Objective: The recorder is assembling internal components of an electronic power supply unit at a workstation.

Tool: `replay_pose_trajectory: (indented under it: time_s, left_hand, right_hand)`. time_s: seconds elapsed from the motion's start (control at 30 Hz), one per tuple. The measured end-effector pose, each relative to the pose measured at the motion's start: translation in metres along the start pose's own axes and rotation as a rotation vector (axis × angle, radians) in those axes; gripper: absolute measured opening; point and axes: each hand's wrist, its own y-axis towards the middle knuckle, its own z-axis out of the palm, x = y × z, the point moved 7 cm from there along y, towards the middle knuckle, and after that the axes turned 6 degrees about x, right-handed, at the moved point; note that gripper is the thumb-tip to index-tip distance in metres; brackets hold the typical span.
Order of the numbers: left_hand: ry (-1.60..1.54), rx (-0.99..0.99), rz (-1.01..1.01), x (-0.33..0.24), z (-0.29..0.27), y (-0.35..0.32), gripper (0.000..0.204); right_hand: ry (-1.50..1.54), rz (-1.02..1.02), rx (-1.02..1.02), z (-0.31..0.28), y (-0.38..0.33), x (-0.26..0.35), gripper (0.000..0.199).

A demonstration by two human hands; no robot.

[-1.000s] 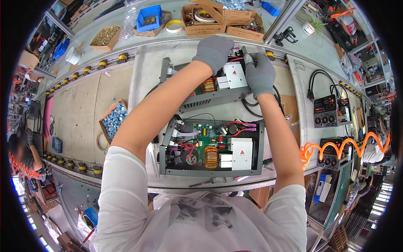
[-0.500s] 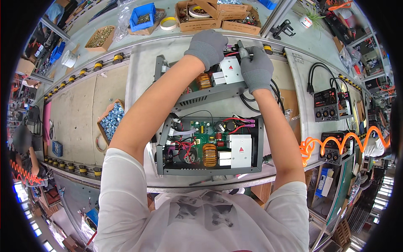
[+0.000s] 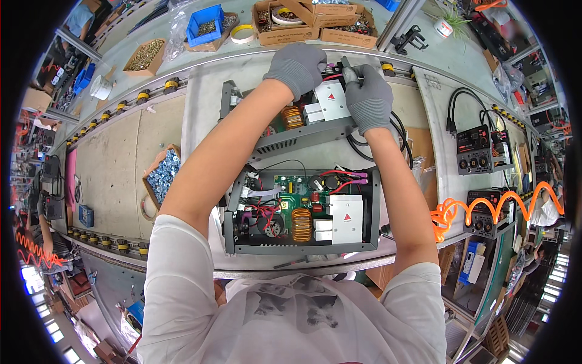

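Observation:
Two grey metal cases with exposed electronics sit one behind the other on the bench. Over the back edge of the farther case (image 3: 303,138), my gloved left hand (image 3: 297,68) is closed beside purple wire connectors; what its fingers hold is hidden. My gloved right hand (image 3: 368,97) is closed around that case's right end panel, its thumb near the top corner. A silver plate (image 3: 332,100) and a copper coil (image 3: 292,117) show between my forearms. Nearer me, untouched, the second case (image 3: 303,248) holds a green circuit board (image 3: 297,197), a copper coil (image 3: 302,224) and red wires.
Blue parts fill a carton (image 3: 162,176) at left. Boxes of small hardware, including a blue bin (image 3: 206,24), line the back shelf. To the right are a black cable (image 3: 397,136), a control unit (image 3: 476,148) and a coiled orange hose (image 3: 485,209). Other people work at both sides.
My hands stay at the back of the farther case, the left one shifted slightly. The whole view has moved a little. A person's arm at far left now reaches to a device.

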Motion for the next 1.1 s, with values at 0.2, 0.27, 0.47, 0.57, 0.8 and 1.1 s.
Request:
replay_pose_trajectory:
  time_s: [0.2,0.27,0.47,0.57,0.8,1.1]
  left_hand:
    - [0.065,0.001,0.015,-0.003,0.005,0.007,0.017]
    - [0.098,0.011,0.013,-0.006,0.008,0.009,0.017]
    - [0.001,-0.032,0.050,-0.009,0.004,0.002,0.017]
    - [0.067,-0.417,0.182,-0.030,-0.022,-0.018,0.020]
    - [-0.513,-0.008,0.087,-0.008,0.002,-0.008,0.027]
    - [0.104,-0.136,0.069,-0.020,-0.011,-0.011,0.015]
  right_hand:
    - [0.008,0.007,0.037,-0.002,0.001,0.006,0.019]
    - [0.017,0.001,0.065,0.000,0.002,0.007,0.019]
    - [0.021,0.015,0.061,0.003,0.005,-0.004,0.022]
    - [-0.068,-0.036,0.014,0.000,0.002,0.004,0.024]
    - [0.001,-0.009,0.024,0.003,0.004,0.002,0.027]
    - [0.045,0.055,-0.040,-0.002,0.002,-0.007,0.036]
